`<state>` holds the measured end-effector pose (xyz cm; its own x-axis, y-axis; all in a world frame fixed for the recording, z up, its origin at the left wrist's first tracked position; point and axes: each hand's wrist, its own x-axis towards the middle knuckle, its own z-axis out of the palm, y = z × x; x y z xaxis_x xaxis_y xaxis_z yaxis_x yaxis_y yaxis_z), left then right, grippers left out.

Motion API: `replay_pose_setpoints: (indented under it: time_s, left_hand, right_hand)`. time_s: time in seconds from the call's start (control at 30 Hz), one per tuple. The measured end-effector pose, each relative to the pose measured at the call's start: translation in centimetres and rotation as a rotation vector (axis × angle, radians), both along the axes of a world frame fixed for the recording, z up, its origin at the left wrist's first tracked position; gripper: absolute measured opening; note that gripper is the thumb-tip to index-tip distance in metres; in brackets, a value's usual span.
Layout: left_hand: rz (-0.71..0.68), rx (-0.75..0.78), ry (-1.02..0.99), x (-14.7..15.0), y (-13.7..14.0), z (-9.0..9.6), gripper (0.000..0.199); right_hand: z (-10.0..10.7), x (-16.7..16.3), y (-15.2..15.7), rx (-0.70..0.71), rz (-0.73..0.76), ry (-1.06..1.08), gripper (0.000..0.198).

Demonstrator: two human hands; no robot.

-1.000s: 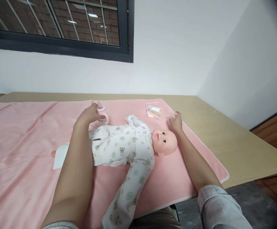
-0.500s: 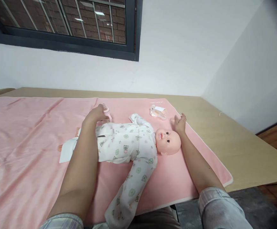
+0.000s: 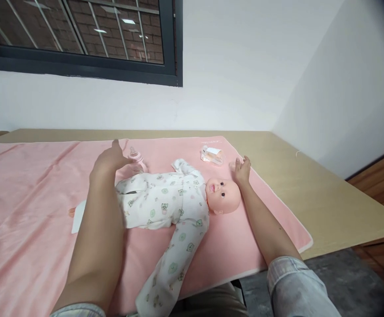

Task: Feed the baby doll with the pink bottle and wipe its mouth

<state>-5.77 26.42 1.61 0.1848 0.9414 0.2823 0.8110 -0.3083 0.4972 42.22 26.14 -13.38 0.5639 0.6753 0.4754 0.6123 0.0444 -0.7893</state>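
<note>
A baby doll (image 3: pixel 223 197) lies on its back, head to the right, in white printed pajamas (image 3: pixel 165 198). One sleeve stretches toward me over the front edge. Beyond the doll's legs, a pink baby bottle (image 3: pixel 137 159) lies tilted on the blanket. My left hand (image 3: pixel 111 157) is beside it with fingers spread, thumb toward the bottle, not wrapped round it. My right hand (image 3: pixel 242 169) rests just past the doll's head, fingers loosely apart and holding nothing. My left forearm hides part of the doll's legs.
A pink blanket (image 3: pixel 30 198) with folds covers much of the wooden table (image 3: pixel 311 189). A small clear packet (image 3: pixel 212 155) with a white label lies near its far edge. Behind stand a white wall (image 3: pixel 228 66) and a dark-framed window (image 3: pixel 172 44).
My left hand has come off the bottle and moved left, its fingers spreading. The view has shifted slightly right. My right hand stays by the doll's head.
</note>
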Motion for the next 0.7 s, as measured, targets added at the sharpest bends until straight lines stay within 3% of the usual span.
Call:
replay_pose_setpoints:
  time_s: [0.03, 0.1, 0.23, 0.33, 0.47, 0.53, 0.7]
  left_hand:
    - [0.223, -0.073, 0.057, 0.8, -0.9, 0.9, 0.117]
    - [0.328, -0.065, 0.118, 3.2, -2.7, 2.6, 0.105]
    - [0.063, 0.184, 0.144, 9.3, -4.4, 4.4, 0.068]
    - [-0.127, 0.113, 0.159, 14.1, -4.1, 4.5, 0.047]
    - [-0.313, 0.028, 0.341, 20.2, -3.3, 3.6, 0.042]
    - [-0.438, -0.082, 0.390, 22.8, -3.1, 2.9, 0.047]
    - [-0.664, -0.538, 0.346, 27.5, -2.7, 0.5, 0.074]
  right_hand:
    - [0.1, -0.1, -0.1, 0.007, -0.006, -0.016, 0.075]
    - [0.3, -0.2, -0.2, 0.026, -0.017, -0.055, 0.072]
    - [0.6, -0.5, -0.2, 0.094, -0.029, -0.138, 0.068]
    - [0.7, -0.7, -0.1, 0.134, -0.018, -0.220, 0.060]
    - [1.1, -1.1, -0.3, 0.173, 0.035, -0.333, 0.049]
    - [1.4, -1.4, -0.5, 0.213, 0.081, -0.390, 0.044]
    - [1.9, -2.5, -0.7, 0.301, 0.234, -0.512, 0.033]
